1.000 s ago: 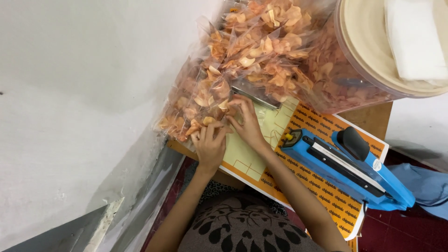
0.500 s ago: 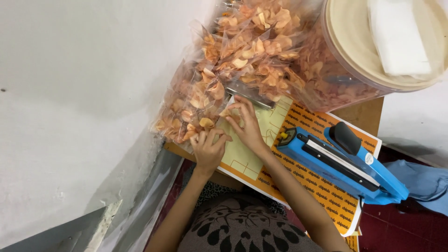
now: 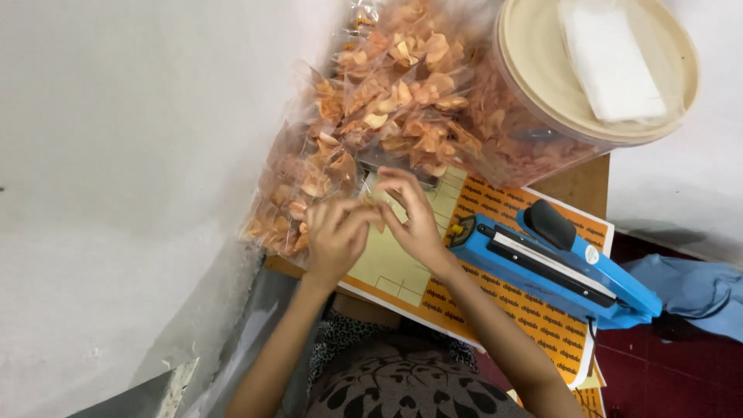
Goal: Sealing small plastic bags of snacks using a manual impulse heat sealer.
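over the pale yellow sticker sheet (image 3: 387, 259), left hand (image 3: 334, 236) and right hand (image 3: 414, 220) pinch their grip onto a crinkly clear chip bag (image 3: 371, 203).

Bare forearms; a grey garment (image 3: 402, 387) with black leaf-like blotches is worn.

Clear bags of orange chips (image 3: 364, 131), heaped, leaning against white wall
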